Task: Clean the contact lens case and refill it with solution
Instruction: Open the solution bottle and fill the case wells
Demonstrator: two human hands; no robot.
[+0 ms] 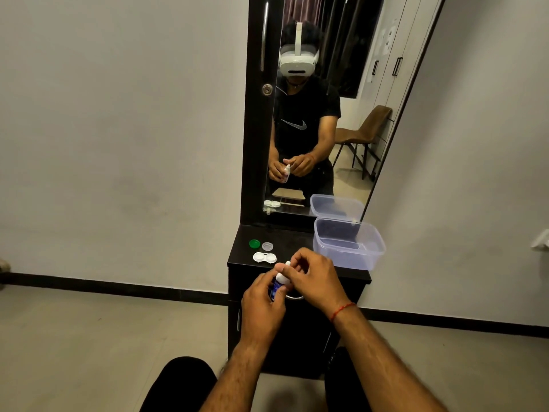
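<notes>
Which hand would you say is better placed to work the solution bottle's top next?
The right hand: its fingers pinch the bottle's white top, while the left hand grips its body.

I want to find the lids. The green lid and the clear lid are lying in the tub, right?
Not quite. The head view shows the green lid and the clear lid lying on the cabinet top, left of the tub, not in it.

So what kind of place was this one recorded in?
Probably a bedroom or dressing corner at home: a tall dark-framed mirror stands over a small black cabinet, and the mirror reflects white wardrobe doors and a brown chair.
</notes>
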